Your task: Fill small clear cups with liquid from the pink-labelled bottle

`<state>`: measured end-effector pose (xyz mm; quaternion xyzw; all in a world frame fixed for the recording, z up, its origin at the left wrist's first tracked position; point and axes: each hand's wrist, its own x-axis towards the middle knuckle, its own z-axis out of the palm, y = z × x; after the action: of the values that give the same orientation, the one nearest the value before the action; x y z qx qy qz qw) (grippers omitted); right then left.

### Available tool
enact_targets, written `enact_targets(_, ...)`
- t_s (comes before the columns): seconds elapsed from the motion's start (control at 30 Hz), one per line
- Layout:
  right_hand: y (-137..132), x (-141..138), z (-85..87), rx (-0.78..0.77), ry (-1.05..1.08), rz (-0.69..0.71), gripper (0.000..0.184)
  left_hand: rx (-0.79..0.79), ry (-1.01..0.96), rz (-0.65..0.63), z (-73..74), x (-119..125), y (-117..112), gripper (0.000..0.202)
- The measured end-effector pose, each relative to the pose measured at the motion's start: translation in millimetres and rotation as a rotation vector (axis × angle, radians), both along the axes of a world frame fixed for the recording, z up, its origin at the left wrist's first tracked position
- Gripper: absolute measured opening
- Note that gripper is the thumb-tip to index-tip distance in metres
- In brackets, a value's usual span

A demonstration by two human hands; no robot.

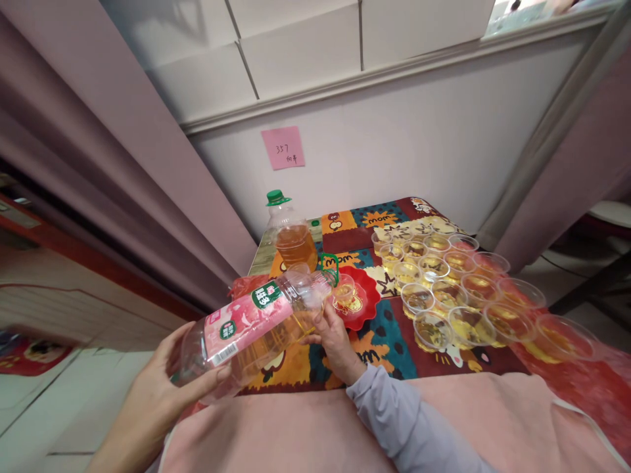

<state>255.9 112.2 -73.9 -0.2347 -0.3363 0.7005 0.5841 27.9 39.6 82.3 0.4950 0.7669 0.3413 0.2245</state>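
Note:
A large clear oil bottle (256, 312) with a pink and green label lies tilted across the front of the table, its neck lower than a level pour is easy to judge. My left hand (172, 384) wraps around its base. Close to the neck, my right hand (338, 341) has its fingers curled against the bottle from below. The green ring (330, 268) at the neck points toward a small clear plastic cup (344, 290) on a red scalloped plate (365, 309). A little yellow liquid shows in that cup. Whether liquid is flowing I cannot tell.
Several clear cups (434, 328) of yellow liquid stand in rows on the right. Behind the tilted bottle, a second bottle (296, 246) with a green cap stands upright. A patterned cloth (384, 341) covers the table against a white wall bearing a pink note (283, 148).

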Motion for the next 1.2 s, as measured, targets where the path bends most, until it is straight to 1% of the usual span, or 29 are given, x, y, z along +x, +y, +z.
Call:
enact_targets(0.2,0.3,0.1,-0.7,-0.001,-0.003,0.0,0.072,0.007,0.016,0.012,2.6,3.1,0.4,0.089)
enact_targets(0.4,-0.2,1.7,2.0,0.001,-0.016,0.003,0.07,-0.004,0.0,0.023,6.1,7.4,0.9,0.1)
enact_targets(0.73,0.0,0.0,1.0,-0.01,-0.006,-0.003,0.074,-0.025,-0.018,0.03,3.5,3.6,1.5,0.105)
enact_targets(0.93,-0.8,1.4,3.2,-0.008,-0.018,-0.004,0.07,-0.033,-0.021,0.006,5.3,4.4,0.4,0.105)
enact_targets(1.0,-1.1,1.9,2.8,-0.011,-0.02,-0.011,0.072,-0.021,-0.038,0.0,3.2,3.8,0.6,0.105)
enact_targets(1.07,-1.0,2.1,1.4,-0.024,-0.036,-0.026,0.074,-0.005,-0.053,0.003,-2.0,1.6,0.7,0.105)
enact_targets(1.2,0.2,2.2,-2.9,-0.042,-0.069,-0.095,0.087,0.002,-0.101,-0.036,-21.8,-4.7,-0.7,0.103)
